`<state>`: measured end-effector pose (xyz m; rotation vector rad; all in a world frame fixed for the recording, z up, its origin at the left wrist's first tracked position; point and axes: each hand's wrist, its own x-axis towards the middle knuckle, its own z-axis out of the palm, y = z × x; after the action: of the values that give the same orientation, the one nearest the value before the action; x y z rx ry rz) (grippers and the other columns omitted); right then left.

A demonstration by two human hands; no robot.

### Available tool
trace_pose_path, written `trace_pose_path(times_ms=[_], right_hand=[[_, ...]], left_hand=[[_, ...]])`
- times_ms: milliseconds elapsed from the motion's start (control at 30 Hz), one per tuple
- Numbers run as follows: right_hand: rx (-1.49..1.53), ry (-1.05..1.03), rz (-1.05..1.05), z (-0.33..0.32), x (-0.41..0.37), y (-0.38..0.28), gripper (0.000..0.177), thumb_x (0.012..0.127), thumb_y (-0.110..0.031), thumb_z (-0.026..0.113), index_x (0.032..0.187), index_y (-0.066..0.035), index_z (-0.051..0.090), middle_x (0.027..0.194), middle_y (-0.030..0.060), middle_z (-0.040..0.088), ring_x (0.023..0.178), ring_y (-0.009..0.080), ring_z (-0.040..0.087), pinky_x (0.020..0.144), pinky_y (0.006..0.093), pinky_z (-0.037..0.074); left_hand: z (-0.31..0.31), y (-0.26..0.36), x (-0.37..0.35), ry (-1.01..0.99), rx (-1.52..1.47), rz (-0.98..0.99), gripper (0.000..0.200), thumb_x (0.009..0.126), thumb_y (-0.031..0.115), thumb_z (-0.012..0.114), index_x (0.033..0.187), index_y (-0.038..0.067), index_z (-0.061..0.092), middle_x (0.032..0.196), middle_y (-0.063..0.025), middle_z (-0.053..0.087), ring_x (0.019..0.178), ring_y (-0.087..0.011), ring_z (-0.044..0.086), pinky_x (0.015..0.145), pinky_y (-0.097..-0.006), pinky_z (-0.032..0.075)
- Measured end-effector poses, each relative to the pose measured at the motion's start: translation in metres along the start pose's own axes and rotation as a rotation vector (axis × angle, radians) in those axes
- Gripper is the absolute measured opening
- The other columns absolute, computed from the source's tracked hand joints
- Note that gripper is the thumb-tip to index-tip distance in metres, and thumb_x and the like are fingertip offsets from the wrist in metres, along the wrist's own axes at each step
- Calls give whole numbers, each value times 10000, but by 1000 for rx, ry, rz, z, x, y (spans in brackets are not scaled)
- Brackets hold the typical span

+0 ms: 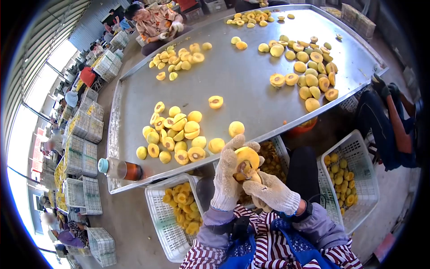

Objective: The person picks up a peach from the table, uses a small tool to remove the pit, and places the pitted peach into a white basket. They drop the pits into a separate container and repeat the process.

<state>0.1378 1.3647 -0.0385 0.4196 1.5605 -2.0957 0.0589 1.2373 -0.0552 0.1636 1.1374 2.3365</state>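
Observation:
Both my hands wear knitted work gloves and meet just off the near edge of the metal table (251, 107). My left hand (228, 172) is wrapped round an opened yellow fruit (247, 158), whose cut side faces me. My right hand (273, 192) is closed against the lower side of the same fruit, at its brown middle; whether it grips anything else is hidden. Beyond my left hand, a pile of whole and halved yellow fruit (179, 127) lies on the table, and a single fruit (236, 128) sits near the edge.
A bottle (121, 169) lies on the table's left corner. White crates of fruit (168, 224) (367, 188) stand on both sides of my legs. A co-worker (154, 22) sits across the table; another person (394, 121) is at the right. Stacked crates (83, 154) line the left.

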Motion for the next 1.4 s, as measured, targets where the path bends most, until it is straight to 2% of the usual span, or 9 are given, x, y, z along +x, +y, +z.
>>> trace_pose_path(times_ms=[167, 267, 400, 633, 933, 1033, 1233, 1333, 1400], right_hand=[[186, 213, -168, -4, -1, 3, 290, 978, -302, 621, 1144, -73, 559, 587, -22, 532, 405, 48, 443, 369, 191, 331], [250, 274, -220, -12, -4, -2, 272, 963, -274, 649, 1135, -74, 582, 599, -27, 533, 416, 33, 442, 368, 174, 310], [137, 223, -131, -2, -17, -3, 264, 955, -272, 661, 1117, -74, 595, 622, -25, 544, 436, 44, 460, 392, 205, 340], [-305, 195, -82, 0, -5, 18, 458, 934, -423, 644, 1193, -49, 600, 664, 39, 626, 545, 98, 595, 532, 253, 477], [-447, 265, -255, 8, -6, 15, 536, 930, -446, 619, 1280, -43, 563, 928, 210, 692, 882, 404, 677, 736, 426, 540], [-398, 205, -172, 9, -1, 19, 498, 936, -425, 624, 1235, -31, 566, 946, 191, 700, 844, 368, 697, 753, 423, 540], [68, -65, 0, 5, -10, 9, 364, 955, -373, 648, 1130, -61, 583, 738, 35, 617, 511, 112, 554, 452, 257, 456], [330, -169, -110, 1, -1, 27, 343, 966, -362, 637, 1113, -60, 567, 682, -6, 553, 458, 50, 480, 380, 189, 350], [246, -182, -80, 1, -3, 25, 381, 997, -414, 562, 935, -39, 596, 584, -11, 522, 414, 63, 456, 371, 205, 344]], left_hand=[[-9, -5, -7, -44, 61, 52, 766, 929, 433, 673, 1509, 76, 323, 1374, -146, 537, 1195, -251, 578, 979, -403, 526], [-22, 1, -21, -115, 210, -196, 698, 922, 328, 707, 1465, 54, 363, 1364, -144, 546, 1202, -259, 573, 1017, -412, 499], [-28, -10, -19, -52, -117, -48, 596, 908, 254, 719, 1393, 67, 427, 1346, -162, 556, 1203, -296, 578, 961, -411, 536], [-25, -19, -16, 22, -199, 91, 566, 931, 311, 686, 1387, 82, 442, 1405, -156, 515, 1272, -299, 517, 1018, -426, 486], [2, -17, -27, 117, -4, 232, 508, 1006, 346, 571, 1382, 45, 408, 1393, -159, 518, 1260, -305, 536, 1017, -433, 483], [18, -14, -33, 154, 157, 314, 487, 1028, 321, 532, 1390, 21, 403, 1381, -164, 521, 1260, -286, 534, 1016, -410, 487], [11, -5, -28, 75, 656, 490, 514, 1033, 397, 491, 1362, 3, 468, 1386, -127, 494, 1212, -265, 555, 915, -347, 536], [15, -10, -30, 72, 600, 525, 512, 1033, 400, 494, 1316, -27, 507, 1351, -148, 517, 1154, -258, 593, 880, -334, 548], [12, -5, -26, 24, 621, 497, 521, 1027, 417, 508, 1285, -35, 531, 1313, -161, 549, 1105, -260, 625, 854, -329, 558]])
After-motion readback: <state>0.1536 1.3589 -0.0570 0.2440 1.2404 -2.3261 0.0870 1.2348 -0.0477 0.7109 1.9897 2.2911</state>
